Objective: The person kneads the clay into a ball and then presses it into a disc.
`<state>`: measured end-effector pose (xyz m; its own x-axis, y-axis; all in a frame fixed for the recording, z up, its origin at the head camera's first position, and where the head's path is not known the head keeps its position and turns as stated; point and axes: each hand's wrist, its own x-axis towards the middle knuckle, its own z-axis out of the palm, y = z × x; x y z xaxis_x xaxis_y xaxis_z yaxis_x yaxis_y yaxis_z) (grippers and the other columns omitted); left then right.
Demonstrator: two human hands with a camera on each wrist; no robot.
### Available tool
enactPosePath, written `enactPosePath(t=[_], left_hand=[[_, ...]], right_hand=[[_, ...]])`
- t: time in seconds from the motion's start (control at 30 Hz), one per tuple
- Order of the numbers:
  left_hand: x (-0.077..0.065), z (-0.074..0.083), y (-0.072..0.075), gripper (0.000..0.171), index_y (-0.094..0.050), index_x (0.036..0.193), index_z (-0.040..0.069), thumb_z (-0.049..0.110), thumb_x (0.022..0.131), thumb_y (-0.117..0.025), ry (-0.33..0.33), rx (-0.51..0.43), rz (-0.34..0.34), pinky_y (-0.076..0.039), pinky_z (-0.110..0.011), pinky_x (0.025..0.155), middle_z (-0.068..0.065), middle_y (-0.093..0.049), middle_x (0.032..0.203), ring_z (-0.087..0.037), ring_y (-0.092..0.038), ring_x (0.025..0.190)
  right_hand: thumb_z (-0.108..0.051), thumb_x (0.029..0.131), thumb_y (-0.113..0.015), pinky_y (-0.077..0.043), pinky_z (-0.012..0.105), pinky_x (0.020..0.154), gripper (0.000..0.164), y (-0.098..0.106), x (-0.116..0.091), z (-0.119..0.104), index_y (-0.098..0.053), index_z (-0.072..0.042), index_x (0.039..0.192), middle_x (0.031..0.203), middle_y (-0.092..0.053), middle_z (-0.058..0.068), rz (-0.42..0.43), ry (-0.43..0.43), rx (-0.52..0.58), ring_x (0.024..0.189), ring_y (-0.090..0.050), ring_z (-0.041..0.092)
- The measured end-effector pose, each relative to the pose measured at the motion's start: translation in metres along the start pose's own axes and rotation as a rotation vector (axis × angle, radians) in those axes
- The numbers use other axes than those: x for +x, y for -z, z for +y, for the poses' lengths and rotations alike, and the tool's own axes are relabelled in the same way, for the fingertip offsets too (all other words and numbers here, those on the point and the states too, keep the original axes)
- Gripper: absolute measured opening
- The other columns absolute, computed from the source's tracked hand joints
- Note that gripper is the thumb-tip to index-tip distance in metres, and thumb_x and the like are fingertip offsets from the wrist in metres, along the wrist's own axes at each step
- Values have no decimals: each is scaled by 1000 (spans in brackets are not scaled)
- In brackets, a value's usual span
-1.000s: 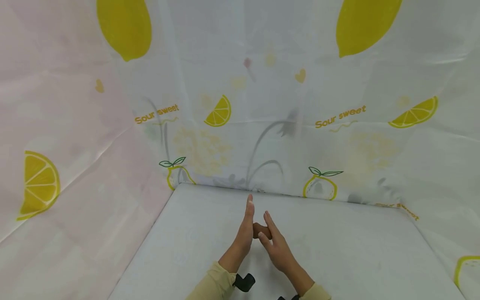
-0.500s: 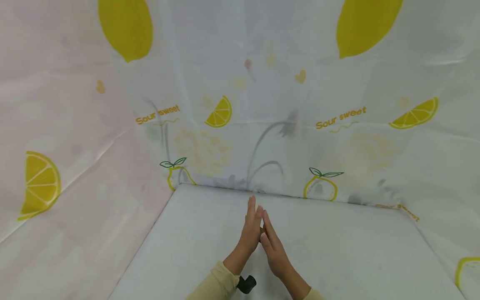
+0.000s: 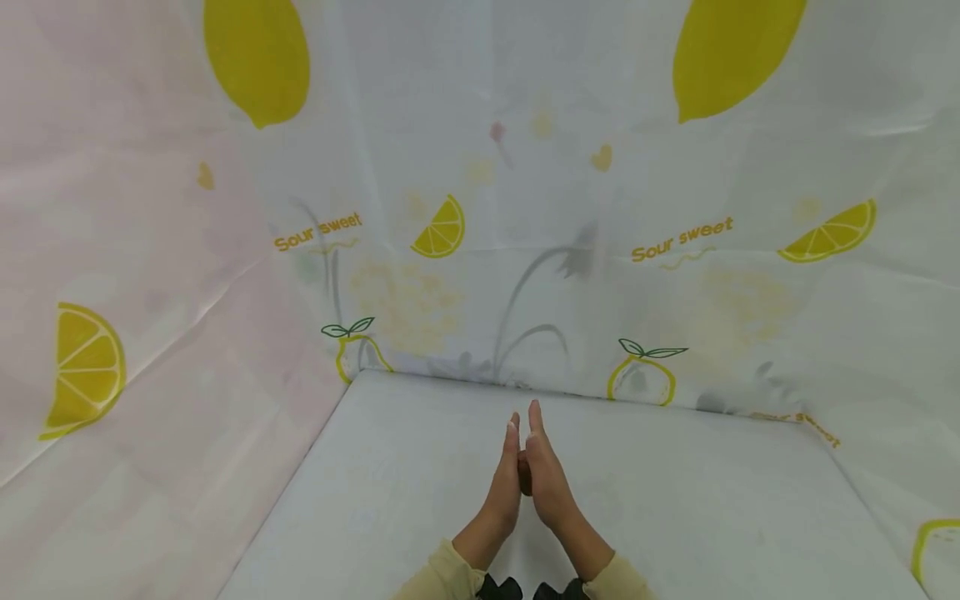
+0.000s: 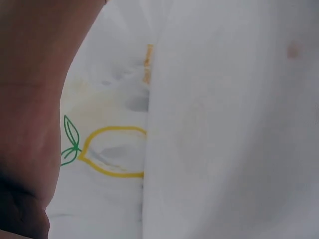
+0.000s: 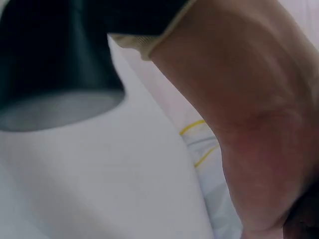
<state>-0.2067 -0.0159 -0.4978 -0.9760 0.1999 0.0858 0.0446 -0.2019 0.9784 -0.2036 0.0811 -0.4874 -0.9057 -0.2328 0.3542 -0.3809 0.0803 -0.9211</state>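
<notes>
Between my two palms in the head view sits a small dark brown lump (image 3: 525, 477), its kind too hidden to tell. My left hand (image 3: 501, 493) presses it from the left, with straight fingers pointing up and away. From the other side my right hand (image 3: 552, 490) presses too, its straight fingers reaching slightly farther forward. Both hands are above the white table. The left wrist view has part of the left hand (image 4: 30, 114) along its left edge; the right wrist view has part of the right hand (image 5: 264, 154). The lump is not clearly visible in either.
A white table (image 3: 420, 433) lies beneath the hands. Behind it hangs a pale sheet (image 3: 480, 317) printed with lemons, with a pinkish sheet side (image 3: 150, 250) at left. Black wrist devices (image 3: 501, 587) sit below the light yellow sleeves (image 3: 442, 575).
My left hand has slid back and slightly right while the right hand has moved forward. The palms are closer together than a second ago, and less of the brown lump shows.
</notes>
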Motion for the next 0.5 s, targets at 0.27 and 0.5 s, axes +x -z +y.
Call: enactPosePath(t=[0.27, 0.5], left_hand=[[-2, 5, -5, 73, 1, 165, 13, 58, 107, -8, -87, -53, -47, 4, -62, 120, -10, 9, 170, -30, 11, 155], [-3, 2, -4, 66, 4, 165, 17, 49, 109, -9, -199, -49, -3, 3, -62, 119, -10, 12, 170, -30, 8, 155]], right_hand=[[-33, 114, -13, -33, 10, 95, 59, 6, 9, 3, 1, -3, 162, 163, -21, 23, 37, -105, 89, 111, -43, 0], [-34, 114, -12, -29, 19, 50, 60, 2, 8, 9, 0, 1, 162, 57, -34, 4, 3, -93, 148, 49, -26, 4]])
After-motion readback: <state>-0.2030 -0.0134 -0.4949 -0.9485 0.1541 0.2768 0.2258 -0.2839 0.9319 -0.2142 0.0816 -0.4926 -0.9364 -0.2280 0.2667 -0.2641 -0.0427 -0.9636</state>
